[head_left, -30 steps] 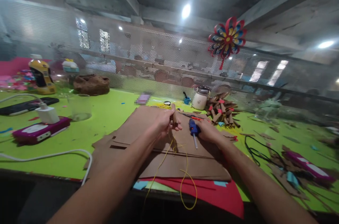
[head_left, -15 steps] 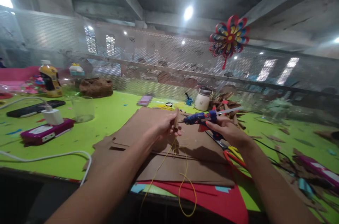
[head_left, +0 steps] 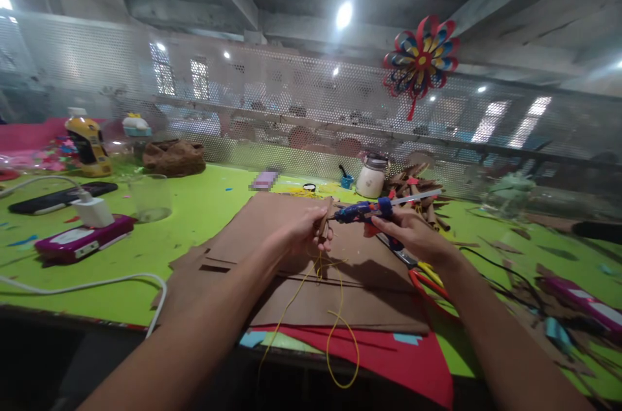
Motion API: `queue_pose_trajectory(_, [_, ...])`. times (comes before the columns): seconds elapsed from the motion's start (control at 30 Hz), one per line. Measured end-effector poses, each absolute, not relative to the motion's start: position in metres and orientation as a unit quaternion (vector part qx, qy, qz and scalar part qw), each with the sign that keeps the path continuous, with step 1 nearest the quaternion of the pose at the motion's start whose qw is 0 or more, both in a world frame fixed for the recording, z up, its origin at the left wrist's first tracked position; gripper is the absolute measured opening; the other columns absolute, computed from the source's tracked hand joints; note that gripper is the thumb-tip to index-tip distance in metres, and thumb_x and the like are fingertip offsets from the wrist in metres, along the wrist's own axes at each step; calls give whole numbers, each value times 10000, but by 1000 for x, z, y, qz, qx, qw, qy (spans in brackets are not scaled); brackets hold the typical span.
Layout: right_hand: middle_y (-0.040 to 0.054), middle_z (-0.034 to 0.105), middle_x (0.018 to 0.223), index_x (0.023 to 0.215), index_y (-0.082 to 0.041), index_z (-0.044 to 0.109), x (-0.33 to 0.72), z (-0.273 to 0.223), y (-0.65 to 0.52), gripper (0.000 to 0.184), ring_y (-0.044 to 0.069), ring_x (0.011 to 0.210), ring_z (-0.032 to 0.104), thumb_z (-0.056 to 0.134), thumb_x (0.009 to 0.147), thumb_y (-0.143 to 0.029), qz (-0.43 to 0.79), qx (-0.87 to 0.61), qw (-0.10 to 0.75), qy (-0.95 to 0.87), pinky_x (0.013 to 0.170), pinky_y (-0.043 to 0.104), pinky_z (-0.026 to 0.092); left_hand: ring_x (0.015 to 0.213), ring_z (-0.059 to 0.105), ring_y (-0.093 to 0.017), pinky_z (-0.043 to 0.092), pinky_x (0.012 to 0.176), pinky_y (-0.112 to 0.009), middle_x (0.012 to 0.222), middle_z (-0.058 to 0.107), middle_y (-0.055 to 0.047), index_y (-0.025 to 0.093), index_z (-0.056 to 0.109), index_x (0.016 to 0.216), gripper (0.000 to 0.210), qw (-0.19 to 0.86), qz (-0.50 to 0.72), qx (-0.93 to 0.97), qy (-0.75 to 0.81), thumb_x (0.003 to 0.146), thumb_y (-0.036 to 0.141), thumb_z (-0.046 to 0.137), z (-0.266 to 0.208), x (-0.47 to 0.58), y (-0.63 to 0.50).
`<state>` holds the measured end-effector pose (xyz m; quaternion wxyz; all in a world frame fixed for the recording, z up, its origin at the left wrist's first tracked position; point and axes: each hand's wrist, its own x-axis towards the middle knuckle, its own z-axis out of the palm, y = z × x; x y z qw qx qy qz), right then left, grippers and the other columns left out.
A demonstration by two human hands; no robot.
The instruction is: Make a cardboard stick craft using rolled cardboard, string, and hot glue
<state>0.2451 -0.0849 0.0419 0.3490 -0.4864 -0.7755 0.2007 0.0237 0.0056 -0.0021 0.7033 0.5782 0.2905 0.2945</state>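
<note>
My left hand pinches a small brown cardboard piece over the stacked sheets. Yellow string hangs below that hand, its loop trailing past the table's front edge. In my right hand is a blue hot glue gun, a whitish glue stick poking out of its back. The gun's nozzle points left and meets the cardboard piece, or comes very close to it. Underneath both hands lie flat brown cardboard sheets, with red sheet material beneath them.
Scissors with red and yellow handles lie beside my right forearm. A purple power strip, a clear cup and a yellow bottle stand left. A white jar and cardboard scraps are at the back.
The glue gun has shifted slightly left, bringing its nozzle closer to the cardboard piece. My left hand has barely moved. The whole view has shifted a little.
</note>
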Motion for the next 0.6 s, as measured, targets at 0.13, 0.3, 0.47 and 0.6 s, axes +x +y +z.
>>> queue_pose_trajectory(0.13, [76, 665, 845, 798, -150, 661, 244, 45, -87, 404, 180, 790, 566, 458, 852, -494, 195, -480, 350, -780, 715, 280, 426, 424, 524, -99, 329, 405, -208, 573, 588, -31, 144, 491, 754, 333, 702, 290, 584, 285, 860, 448, 408, -1, 23, 4])
queue_pose_trajectory(0.3, [61, 645, 774, 734, -150, 650, 244, 47, -90, 413, 163, 739, 559, 442, 864, -482, 181, -486, 336, -786, 728, 275, 415, 394, 500, -93, 339, 412, -220, 570, 593, -31, 142, 499, 760, 306, 697, 289, 590, 287, 861, 417, 411, 3, 22, 0])
queue_pose_trajectory(0.47, [52, 637, 757, 730, -149, 644, 244, 47, -90, 398, 148, 709, 546, 447, 868, -467, 186, -485, 337, -785, 702, 261, 406, 400, 500, -101, 338, 409, -217, 558, 588, -23, 148, 487, 800, 259, 702, 287, 584, 289, 864, 383, 399, 4, 22, -1])
queue_pose_trajectory(0.6, [53, 632, 757, 724, -149, 641, 244, 47, -90, 388, 154, 730, 547, 457, 865, -461, 185, -479, 344, -786, 707, 261, 402, 402, 496, -97, 333, 406, -211, 552, 582, -19, 147, 484, 825, 273, 701, 285, 585, 293, 856, 406, 403, 3, 23, 0])
